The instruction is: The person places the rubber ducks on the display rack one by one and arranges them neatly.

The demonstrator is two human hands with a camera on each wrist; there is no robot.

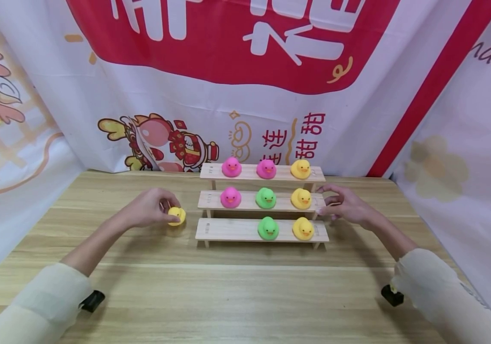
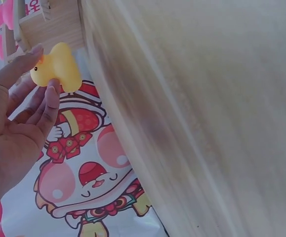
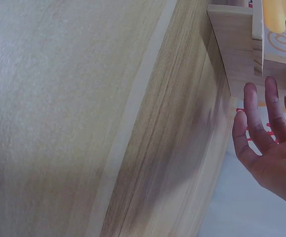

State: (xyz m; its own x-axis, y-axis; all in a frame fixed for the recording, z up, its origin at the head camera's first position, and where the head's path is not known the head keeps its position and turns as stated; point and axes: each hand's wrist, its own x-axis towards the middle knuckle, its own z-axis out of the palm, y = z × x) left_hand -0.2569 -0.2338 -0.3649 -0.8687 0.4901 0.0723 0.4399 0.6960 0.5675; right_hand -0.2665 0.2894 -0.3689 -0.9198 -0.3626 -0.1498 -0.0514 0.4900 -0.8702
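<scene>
In the head view my left hand (image 1: pixel 153 209) pinches a yellow rubber duck (image 1: pixel 177 216) to the left of a three-tier wooden stand (image 1: pixel 228 231). The left wrist view shows this duck (image 2: pixel 66 66) between thumb and fingertips. My right hand (image 1: pixel 345 206) is at the stand's right end, thumb and forefinger around the end of the middle tier. In the right wrist view its other fingers (image 3: pixel 255 118) spread loosely, holding nothing; the thumb is out of frame.
Top tier: two pink ducks (image 1: pixel 231 167) and a yellow one (image 1: pixel 300 169). Middle tier: pink (image 1: pixel 230 197), green (image 1: pixel 265 198) and yellow (image 1: pixel 301 198). Bottom tier: green (image 1: pixel 268 229) and yellow (image 1: pixel 303 229), toward the right. A printed cloth (image 1: pixel 164 91) hangs behind the wooden table (image 1: pixel 245 291).
</scene>
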